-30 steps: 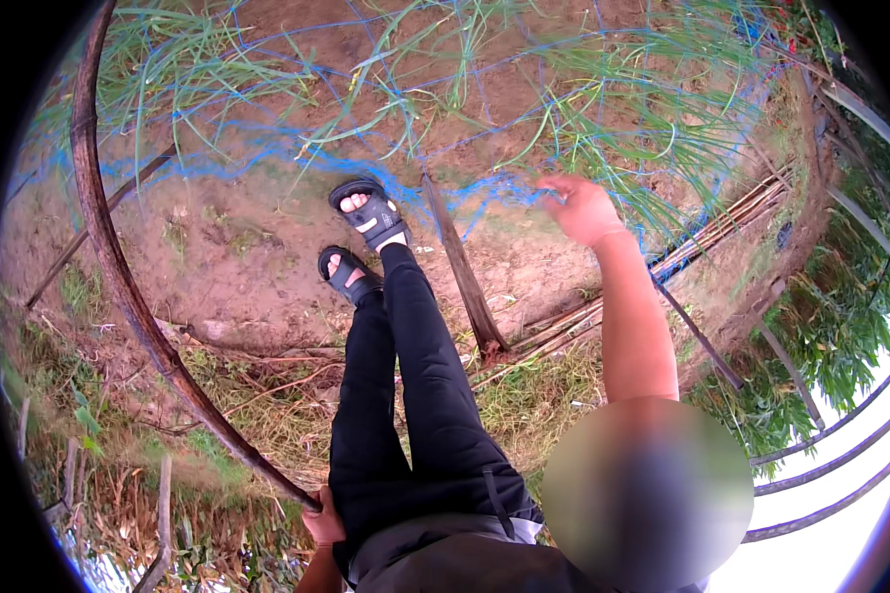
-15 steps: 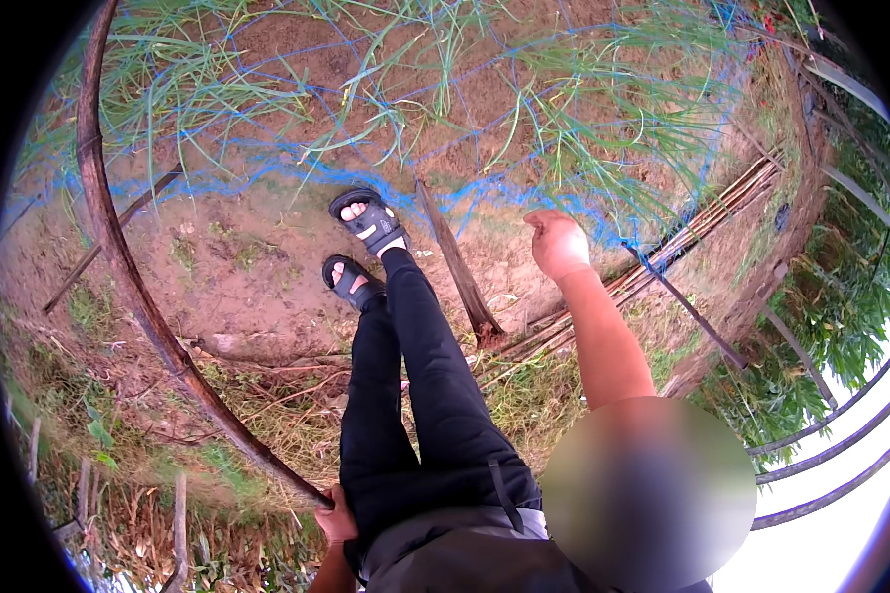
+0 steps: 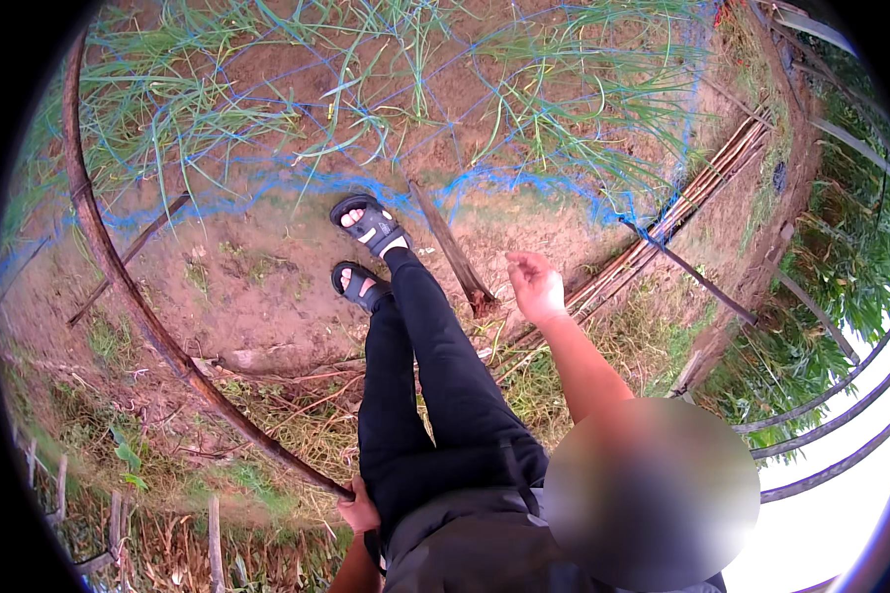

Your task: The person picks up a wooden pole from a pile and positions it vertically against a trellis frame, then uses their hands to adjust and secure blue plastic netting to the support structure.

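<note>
At the bottom of the head view, beside my thigh, my left hand [image 3: 359, 509] is closed around the end of a long brown wooden pole [image 3: 158, 331]. The pole appears curved and runs up past the left side to the top of the picture. My right hand [image 3: 537, 287] hangs in the air over bare soil, loosely open, its fingers pointing left and nothing visible in it. Nearest to it are a short wooden stake [image 3: 452, 247] and a bundle of thin sticks [image 3: 702, 203]. A blurred patch hides my upper right arm.
Blue netting [image 3: 524, 178] edges a bed of long green leafy plants [image 3: 386, 59] ahead. My sandalled feet [image 3: 371, 225] are on reddish soil just short of it. A dark stake [image 3: 702, 282] stands to the right. Dry grass [image 3: 297, 420] lies around my legs.
My right hand has come down and back toward my body, away from the netting. My left hand still grips the pole; the whole view has shifted slightly.
</note>
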Motion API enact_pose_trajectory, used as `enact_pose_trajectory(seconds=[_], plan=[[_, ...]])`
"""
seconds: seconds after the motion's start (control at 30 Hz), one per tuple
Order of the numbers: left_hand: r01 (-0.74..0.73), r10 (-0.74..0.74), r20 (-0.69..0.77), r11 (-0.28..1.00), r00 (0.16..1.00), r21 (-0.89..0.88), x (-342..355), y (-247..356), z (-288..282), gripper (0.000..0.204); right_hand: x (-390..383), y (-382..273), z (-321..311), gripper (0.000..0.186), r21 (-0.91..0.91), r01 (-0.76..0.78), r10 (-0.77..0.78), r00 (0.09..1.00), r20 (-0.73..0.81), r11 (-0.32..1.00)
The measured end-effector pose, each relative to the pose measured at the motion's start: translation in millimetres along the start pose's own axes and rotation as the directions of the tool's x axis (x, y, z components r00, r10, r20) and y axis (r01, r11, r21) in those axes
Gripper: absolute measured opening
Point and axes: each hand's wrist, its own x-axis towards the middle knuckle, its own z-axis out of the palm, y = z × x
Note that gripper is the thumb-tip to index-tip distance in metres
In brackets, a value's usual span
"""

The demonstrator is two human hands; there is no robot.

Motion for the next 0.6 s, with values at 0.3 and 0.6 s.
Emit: enact_pose_trajectory(seconds=[0.3,0.6], plan=[[-0.023,0.022,0.023,0.999,0.999,0.041,14,-11,-13,0.036,127,-8,32,0.036,-0.627,0.386,-0.461,0.886,0.049,0.676],[0.02,-0.022,0.014,0.994,1.0,0.106,24,-12,-21,0.039,164,10,49,0.019,-0.465,0.382,-0.292,0.922,0.255,0.799]])
